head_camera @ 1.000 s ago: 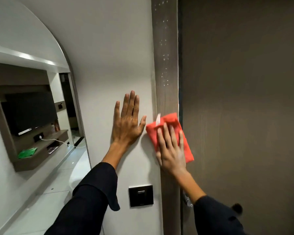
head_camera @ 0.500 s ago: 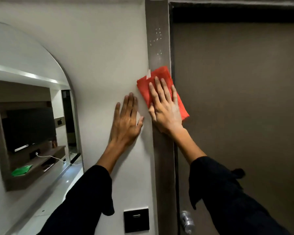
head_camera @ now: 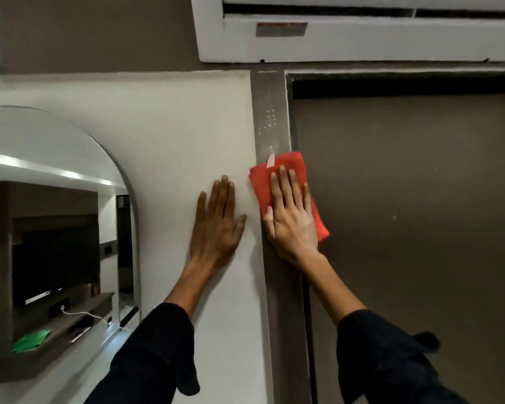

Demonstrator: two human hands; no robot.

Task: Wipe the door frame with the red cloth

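Observation:
A brown door frame runs up the middle of the view, with white specks on its upper part. My right hand lies flat on a red cloth and presses it against the frame, fingers spread. A small white tag sticks up from the cloth's top edge. My left hand rests flat on the white wall just left of the frame, fingers apart, holding nothing.
The dark brown door fills the right side. A white air conditioner hangs above the frame's top. At left an arched mirror reflects a television and a shelf.
My right hand has slid the red cloth upward along the frame. The view has tilted up, bringing the frame's top and the air conditioner into sight. My left hand stays on the wall.

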